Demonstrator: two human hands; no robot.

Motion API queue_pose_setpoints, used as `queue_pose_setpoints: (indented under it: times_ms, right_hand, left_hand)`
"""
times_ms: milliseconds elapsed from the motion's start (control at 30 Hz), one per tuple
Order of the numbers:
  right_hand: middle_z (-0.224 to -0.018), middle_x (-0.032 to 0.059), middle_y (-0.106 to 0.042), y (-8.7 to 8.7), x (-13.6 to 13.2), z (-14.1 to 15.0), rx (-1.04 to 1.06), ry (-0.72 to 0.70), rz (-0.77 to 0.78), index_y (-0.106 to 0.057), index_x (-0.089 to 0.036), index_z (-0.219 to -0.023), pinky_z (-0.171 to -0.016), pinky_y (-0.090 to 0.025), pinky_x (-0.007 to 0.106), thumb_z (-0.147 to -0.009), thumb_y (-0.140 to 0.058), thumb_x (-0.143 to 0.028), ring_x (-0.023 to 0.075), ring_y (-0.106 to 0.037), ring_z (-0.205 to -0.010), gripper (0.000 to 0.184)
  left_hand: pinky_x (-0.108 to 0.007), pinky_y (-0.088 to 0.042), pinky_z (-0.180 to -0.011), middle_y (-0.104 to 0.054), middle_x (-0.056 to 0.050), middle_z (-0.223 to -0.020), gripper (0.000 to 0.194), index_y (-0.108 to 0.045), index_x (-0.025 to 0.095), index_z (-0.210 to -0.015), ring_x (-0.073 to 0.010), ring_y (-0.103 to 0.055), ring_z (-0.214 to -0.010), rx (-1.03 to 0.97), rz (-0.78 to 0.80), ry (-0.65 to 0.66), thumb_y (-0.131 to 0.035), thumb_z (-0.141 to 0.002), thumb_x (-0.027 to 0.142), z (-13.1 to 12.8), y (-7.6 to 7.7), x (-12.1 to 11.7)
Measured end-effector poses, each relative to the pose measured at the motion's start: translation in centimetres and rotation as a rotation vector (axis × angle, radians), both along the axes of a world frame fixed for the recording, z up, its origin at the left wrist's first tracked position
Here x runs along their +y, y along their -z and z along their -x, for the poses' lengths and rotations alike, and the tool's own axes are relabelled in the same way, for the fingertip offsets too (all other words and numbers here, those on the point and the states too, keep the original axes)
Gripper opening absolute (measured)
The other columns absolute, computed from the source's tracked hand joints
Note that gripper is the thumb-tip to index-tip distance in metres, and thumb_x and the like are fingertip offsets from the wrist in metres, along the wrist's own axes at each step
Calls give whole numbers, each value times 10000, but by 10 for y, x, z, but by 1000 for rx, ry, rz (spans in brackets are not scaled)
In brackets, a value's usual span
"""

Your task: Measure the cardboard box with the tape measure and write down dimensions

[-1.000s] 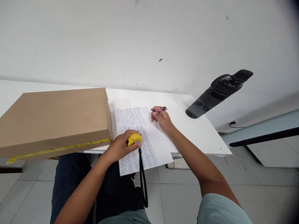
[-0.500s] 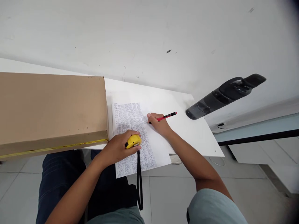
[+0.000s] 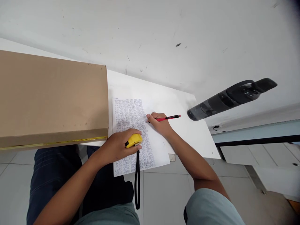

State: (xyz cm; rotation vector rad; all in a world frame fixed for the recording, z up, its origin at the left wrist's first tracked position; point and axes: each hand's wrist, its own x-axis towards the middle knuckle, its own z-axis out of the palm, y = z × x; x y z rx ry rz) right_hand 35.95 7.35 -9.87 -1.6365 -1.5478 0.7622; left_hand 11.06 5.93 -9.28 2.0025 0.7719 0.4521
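My left hand (image 3: 118,146) is closed round a yellow tape measure (image 3: 134,140) at the near edge of the white table (image 3: 164,97). Its yellow tape (image 3: 70,141) runs left along the front edge of a large cardboard box (image 3: 51,97), and its black strap (image 3: 137,181) hangs below the table. My right hand (image 3: 159,124) grips a red pen (image 3: 169,117) with the tip down on a sheet of paper (image 3: 138,134) covered in small handwriting. The sheet overhangs the table's near edge.
A dark bottle (image 3: 232,97) with a loop handle stands at the table's far right corner, by the white wall. A cable (image 3: 217,128) lies beyond the table's right end. Grey floor tiles and my dark trousers show below.
My right hand turned the pen from a raised hold to a writing grip and brought its tip down onto the paper. The view shifted down and left; the left hand stayed on the tape measure.
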Motion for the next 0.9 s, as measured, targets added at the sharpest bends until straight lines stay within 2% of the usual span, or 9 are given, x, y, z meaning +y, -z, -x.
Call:
queue_pose_setpoints:
  times_ms: [600, 900]
  right_hand:
    - [-511, -7, -502, 1, 1, -2, 2, 16, 24, -541, -219, -522, -585, -422, 315, -868, -624, -510, 192, -590, -630, 460]
    - [-505, -20, -460, -1, -1, 0, 5, 32, 21, -524, -212, -509, -566, -385, 314, -850, -626, -475, 146, -455, -566, 442]
  left_hand:
    - [-341, -521, -890, -701, -14, -1284, 420, -571, 305, -1312, -223, -684, -1069, 12, 7, 11, -627, -925, 458, 1, 0, 0]
    - [-346, -513, -877, -704, -16, -1279, 414, -571, 306, -1307, -224, -680, -1061, -4, 12, 9, -636, -923, 447, 0, 1, -1]
